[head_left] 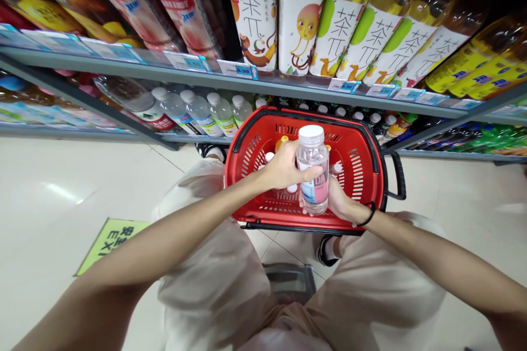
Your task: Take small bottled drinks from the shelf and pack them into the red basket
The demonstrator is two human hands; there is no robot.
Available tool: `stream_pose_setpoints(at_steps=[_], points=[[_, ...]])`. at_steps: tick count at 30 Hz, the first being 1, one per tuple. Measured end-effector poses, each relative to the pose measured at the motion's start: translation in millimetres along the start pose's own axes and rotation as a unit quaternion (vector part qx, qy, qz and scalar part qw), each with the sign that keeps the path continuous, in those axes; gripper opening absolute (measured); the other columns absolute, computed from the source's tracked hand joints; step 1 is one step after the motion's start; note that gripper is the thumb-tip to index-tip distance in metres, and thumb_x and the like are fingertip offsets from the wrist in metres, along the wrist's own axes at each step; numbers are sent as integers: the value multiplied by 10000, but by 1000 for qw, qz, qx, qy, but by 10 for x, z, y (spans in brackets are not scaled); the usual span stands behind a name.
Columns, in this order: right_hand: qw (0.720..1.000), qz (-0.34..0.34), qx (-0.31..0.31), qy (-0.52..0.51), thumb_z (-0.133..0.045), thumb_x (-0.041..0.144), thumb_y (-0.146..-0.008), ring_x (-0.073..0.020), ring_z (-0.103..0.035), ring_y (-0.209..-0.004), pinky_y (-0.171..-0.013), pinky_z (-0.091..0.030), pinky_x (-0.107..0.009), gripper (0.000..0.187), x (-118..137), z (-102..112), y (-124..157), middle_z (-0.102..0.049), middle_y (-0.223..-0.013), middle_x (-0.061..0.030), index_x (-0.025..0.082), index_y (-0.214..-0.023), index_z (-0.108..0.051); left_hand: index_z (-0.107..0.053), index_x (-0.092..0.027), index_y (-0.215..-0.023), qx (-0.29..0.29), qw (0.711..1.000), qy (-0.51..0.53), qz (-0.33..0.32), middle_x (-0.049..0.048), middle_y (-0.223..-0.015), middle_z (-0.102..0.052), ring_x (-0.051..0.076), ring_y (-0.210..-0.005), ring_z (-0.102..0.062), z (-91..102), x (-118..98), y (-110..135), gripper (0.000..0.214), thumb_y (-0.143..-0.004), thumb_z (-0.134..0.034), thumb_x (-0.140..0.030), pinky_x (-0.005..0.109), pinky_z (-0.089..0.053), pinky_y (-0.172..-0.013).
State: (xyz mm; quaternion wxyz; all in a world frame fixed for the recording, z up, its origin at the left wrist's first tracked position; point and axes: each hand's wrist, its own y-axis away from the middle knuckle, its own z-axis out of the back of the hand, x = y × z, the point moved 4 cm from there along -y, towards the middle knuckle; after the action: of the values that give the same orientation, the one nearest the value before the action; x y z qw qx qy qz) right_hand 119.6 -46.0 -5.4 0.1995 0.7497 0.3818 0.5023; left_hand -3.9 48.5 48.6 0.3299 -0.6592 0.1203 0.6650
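Observation:
A clear plastic bottle (pixel 313 175) with a white cap and a pink and blue label stands upright over a red shopping basket (pixel 373 167). My left hand (pixel 284 165) wraps round its upper part from the left. My right hand (pixel 340 200) grips its lower part from the right and behind; a black band circles that wrist. Several capped bottles lie in the basket beneath, partly hidden by my hands.
Grey store shelves (pixel 263 83) run across the top, carrying tall tea bottles (pixel 301 11) above and water bottles (pixel 201 112) below. The basket's black handle (pixel 397 175) sticks out on the right. A green floor sticker (pixel 111 241) lies on the pale tiles at left.

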Motion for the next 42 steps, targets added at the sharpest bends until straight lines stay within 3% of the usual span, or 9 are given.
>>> stream_pose_setpoints(at_steps=[8, 15, 22, 33, 38, 42], points=[[999, -9, 34, -23, -290, 531, -1055, -220, -678, -624, -558, -587, -309, 608, -14, -43, 11, -694, -701, -120, 100, -1043, -718, -688, -128, -933, -7, 1000, -10, 9, 74, -849, -722, 179, -740, -655, 7, -32, 10, 448, -806, -781, -547, 280, -537, -698], [998, -5, 56, -10, -309, 603, -1046, -210, -653, -592, -532, -566, -292, 634, -3, -41, -1, -663, -665, -103, 114, -1006, -711, -710, -107, -955, -1, 999, -30, 17, 97, -870, -744, 208, -786, -686, 13, 14, 27, 459, -810, -771, -538, 299, -548, -729], [997, -16, 68, -23, -223, 534, -1064, -222, -657, -607, -556, -580, -316, 642, 7, -74, 18, -671, -678, -115, 111, -990, -701, -705, -122, -944, -10, 999, -39, 26, 76, -844, -739, 191, -756, -668, 6, 10, 24, 467, -800, -769, -561, 282, -538, -686], [982, -49, 180, -34, -188, 667, -1024, -249, -676, -554, -524, -588, -346, 757, -133, -27, -5, -669, -639, -135, 98, -906, -672, -693, -121, -966, -8, 1000, -1, 17, 81, -890, -758, 184, -750, -691, 4, -33, 21, 417, -801, -790, -493, 283, -563, -700], [986, -35, 164, -9, -242, 719, -989, -246, -682, -580, -539, -595, -344, 762, -99, -31, -16, -683, -665, -136, 100, -941, -684, -696, -118, -945, -9, 1000, -22, 12, 77, -862, -759, 175, -728, -693, 9, -40, 26, 395, -810, -776, -480, 266, -557, -677], [992, -30, 126, -2, -209, 576, -1015, -237, -672, -590, -517, -578, -320, 669, -30, -55, -2, -691, -683, -135, 118, -971, -695, -696, -127, -949, -13, 999, -39, -6, 75, -870, -764, 178, -735, -696, 26, -50, 20, 396, -808, -777, -488, 266, -554, -678]])
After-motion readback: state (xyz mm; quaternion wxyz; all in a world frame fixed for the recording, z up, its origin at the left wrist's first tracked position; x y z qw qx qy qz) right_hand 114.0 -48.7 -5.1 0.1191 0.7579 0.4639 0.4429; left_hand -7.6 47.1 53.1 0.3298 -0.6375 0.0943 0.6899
